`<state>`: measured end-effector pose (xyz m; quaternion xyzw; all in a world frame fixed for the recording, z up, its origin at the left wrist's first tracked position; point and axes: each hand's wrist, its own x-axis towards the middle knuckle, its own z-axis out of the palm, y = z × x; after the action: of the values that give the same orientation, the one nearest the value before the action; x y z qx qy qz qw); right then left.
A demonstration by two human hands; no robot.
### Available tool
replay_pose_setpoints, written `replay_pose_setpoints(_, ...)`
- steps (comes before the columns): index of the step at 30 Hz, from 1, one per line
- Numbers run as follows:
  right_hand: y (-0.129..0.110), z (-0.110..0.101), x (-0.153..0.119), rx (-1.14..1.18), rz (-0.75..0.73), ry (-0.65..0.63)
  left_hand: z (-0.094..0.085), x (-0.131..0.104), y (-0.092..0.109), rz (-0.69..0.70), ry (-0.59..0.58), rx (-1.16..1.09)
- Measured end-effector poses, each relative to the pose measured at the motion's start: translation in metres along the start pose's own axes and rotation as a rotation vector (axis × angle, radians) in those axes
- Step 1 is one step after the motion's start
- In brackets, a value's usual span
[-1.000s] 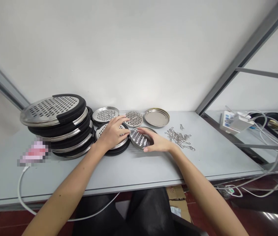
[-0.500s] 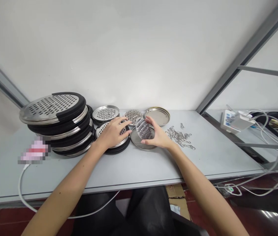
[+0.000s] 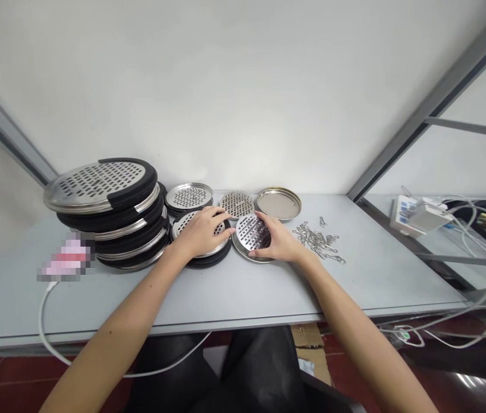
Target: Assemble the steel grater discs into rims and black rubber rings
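Note:
My right hand (image 3: pixel 275 238) is closed round the right edge of a perforated metal disc (image 3: pixel 252 230), which sits low over a round metal tray (image 3: pixel 243 250). Whether the disc rests fully inside the tray cannot be made out. My left hand (image 3: pixel 206 230) lies with fingers apart over a black-rimmed perforated plate (image 3: pixel 180 225), its fingertips near the tray's left edge. Behind the held disc is another perforated disc (image 3: pixel 237 205) on the table. A shallow round tray (image 3: pixel 279 205) with a bare inside stands to its right.
A tall stack of black-rimmed grater plates (image 3: pixel 100 186) stands at the left, with a smaller stack (image 3: pixel 189 196) behind my left hand. Small metal clips (image 3: pixel 318 240) lie in a pile at the right. A power strip (image 3: pixel 406 215) and white cables are further right.
The disc in my right hand has tilted from steep to nearly flat and come down over the tray. My left hand has barely moved. The camera view has shifted slightly.

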<state>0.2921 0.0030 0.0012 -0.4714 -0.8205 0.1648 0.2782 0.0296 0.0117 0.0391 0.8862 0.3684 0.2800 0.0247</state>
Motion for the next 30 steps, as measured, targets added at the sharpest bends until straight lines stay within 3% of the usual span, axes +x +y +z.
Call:
replay_pose_setpoints(17,0.0,-0.005,-0.002,-0.043,0.002,-0.073,0.0,-0.001,0.0,-0.003,-0.019,0.021)
replay_pose_setpoints(22,0.009,-0.007,-0.001,0.002,-0.005,-0.004,0.001,0.0,0.0,-0.019,-0.03,0.01)
replay_pose_setpoints(30,0.016,-0.021,-0.002,-0.035,0.147,0.071,-0.002,0.0,0.003,-0.04,-0.058,0.011)
